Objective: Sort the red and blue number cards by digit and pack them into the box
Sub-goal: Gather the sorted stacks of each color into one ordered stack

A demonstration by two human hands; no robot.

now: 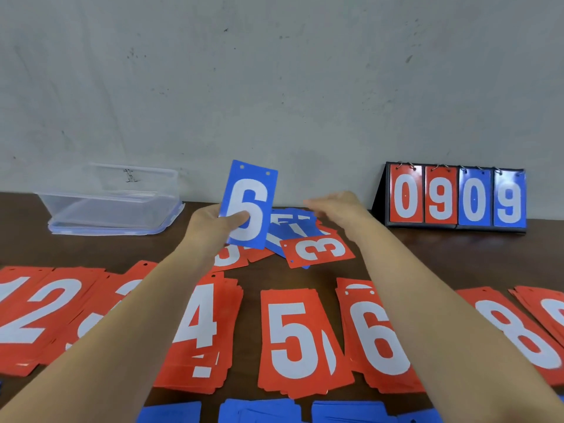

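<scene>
- The left hand (210, 227) is gripping a blue rectangular card with a white 6 (248, 203). Its thumb is lying across the card's face, and it is holding the card upright just left of and above the loose heap of red and blue cards (293, 230).
- The right hand (335, 206) is hovering directly over the heap's far edge. Its fingers are stretching out leftward and holding nothing, though motion is blurring the fingertips.
- A red card with a white 3 (319, 250) is lying sideways on top of the heap, on its near right side.
- Nearer the person than the heap, stacks of red cards are lying in a row on the dark brown wooden table (396, 254). They are showing 2 (45, 309), 4 (201, 331), 5 (293, 340), 6 (378, 340) and 8 (515, 331), and the forearms are covering other stacks.
- Nearer still than that row, blue card stacks (259, 412) are lying at the bottom edge of the view, digits out of sight.
- Well left of the heap, a clear plastic rectangular box (110, 199) is sitting against the wall.
- Right of the heap, a black flip scoreboard (457, 198) is standing, showing red 0 and 9, then blue 0 and 9.
</scene>
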